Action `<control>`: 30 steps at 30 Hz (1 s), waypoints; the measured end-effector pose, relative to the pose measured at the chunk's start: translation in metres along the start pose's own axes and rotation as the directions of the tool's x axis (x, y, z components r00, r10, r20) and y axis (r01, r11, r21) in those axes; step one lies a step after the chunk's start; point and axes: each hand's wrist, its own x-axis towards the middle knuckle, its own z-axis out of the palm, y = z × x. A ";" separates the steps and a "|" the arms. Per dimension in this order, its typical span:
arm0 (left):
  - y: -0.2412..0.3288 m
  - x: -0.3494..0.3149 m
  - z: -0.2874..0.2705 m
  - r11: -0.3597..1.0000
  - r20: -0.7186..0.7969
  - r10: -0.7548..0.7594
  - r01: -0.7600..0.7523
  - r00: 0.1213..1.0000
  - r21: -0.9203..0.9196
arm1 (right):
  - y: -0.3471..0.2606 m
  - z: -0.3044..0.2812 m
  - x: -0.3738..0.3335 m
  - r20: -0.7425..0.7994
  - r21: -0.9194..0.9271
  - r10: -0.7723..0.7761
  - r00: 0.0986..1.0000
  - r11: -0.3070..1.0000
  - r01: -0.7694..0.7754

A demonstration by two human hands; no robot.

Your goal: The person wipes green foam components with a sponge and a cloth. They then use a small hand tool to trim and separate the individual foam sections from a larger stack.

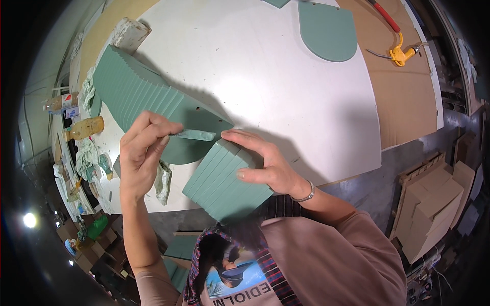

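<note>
My left hand [141, 149] is closed in a pinch on a thin, pale green strip [196, 134], whose free end points right, just above the panels. What the strip is made of, I cannot make out. My right hand [265, 162] grips a stack of green boards [224, 176] near its upper right end, the thumb lying on top and the fingers along the far end. The boards are tilted over the table's near edge, against my body. Behind my left hand, a long row of green round-ended panels [138, 92] leans over in a fan on the white table [255, 66].
A white, worn block [130, 34] stands at the row's far end. Another green panel [328, 31] lies at the far right, near a yellow air gun [400, 55] with a red hose. Bottles [84, 128] and rags [88, 158] are at left. Cardboard boxes [431, 211] stand below right.
</note>
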 end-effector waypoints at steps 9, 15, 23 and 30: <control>-0.013 -0.035 0.016 0.904 -0.065 -0.288 0.249 0.955 -0.346 | 0.003 0.001 0.000 -0.007 0.056 -0.011 1.000 0.998 0.011; -0.026 -0.047 0.031 0.853 -0.079 -0.316 0.247 0.945 -0.459 | -0.003 -0.001 0.001 0.012 0.015 0.016 1.000 1.000 -0.016; -0.031 -0.048 0.033 0.863 -0.094 -0.297 0.225 0.950 -0.453 | 0.000 0.001 0.001 0.002 0.057 0.031 1.000 0.998 -0.031; -0.030 -0.051 0.037 0.850 -0.157 -0.339 0.230 0.928 -0.474 | -0.001 0.001 0.002 0.010 0.042 0.026 1.000 0.999 -0.026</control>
